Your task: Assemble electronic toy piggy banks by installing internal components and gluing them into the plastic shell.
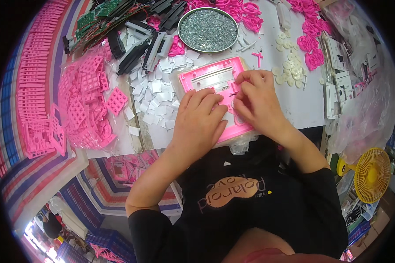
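Note:
A pink plastic casing [213,67], open side up, lies on the table edge in front of me. It has a clear window strip [213,78] and small posts inside. My left hand [195,122] rests over the casing's left side, its fingers bent across the frame and steadying it. Over the right half, my right hand [261,103] has its thumb and forefinger pinched close to a small dark part inside the casing. What sits between those fingertips is too small to make out.
A round tray [179,30] of screws stands behind the casing. White square pieces [157,97] lie to the left, beside a bag of pink keypads [85,105]. Cream discs [289,65] and pink rings [314,59] are at right. A yellow fan [372,175] stands lower right.

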{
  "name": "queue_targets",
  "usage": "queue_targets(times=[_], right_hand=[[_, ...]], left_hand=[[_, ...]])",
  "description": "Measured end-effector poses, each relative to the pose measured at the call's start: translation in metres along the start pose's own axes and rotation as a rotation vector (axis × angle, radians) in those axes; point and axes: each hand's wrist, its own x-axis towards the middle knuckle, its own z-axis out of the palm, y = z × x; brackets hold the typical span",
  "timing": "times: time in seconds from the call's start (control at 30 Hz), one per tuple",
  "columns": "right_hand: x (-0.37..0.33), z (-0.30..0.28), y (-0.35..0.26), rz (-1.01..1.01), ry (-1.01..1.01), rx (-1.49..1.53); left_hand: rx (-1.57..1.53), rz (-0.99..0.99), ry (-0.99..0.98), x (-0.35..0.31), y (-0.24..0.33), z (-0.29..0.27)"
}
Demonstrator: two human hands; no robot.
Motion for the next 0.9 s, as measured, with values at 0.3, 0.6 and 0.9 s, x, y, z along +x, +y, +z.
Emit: queue_targets(times=[0.3, 0.6, 0.9], right_hand=[[-0.002, 0.006, -0.005, 0.033, 0.050, -0.041], [0.049, -0.061, 0.050, -0.132, 0.623, 0.234], [0.175, -0.107, 0.023, -0.118, -0.023, 1.009]], left_hand=[[0.267, -0.052, 0.212, 0.124, -0.085, -0.008], [0.504, -0.051, 0.016, 0.152, -0.106, 0.010], [0.410, -0.056, -0.016, 0.154, -0.092, -0.008]])
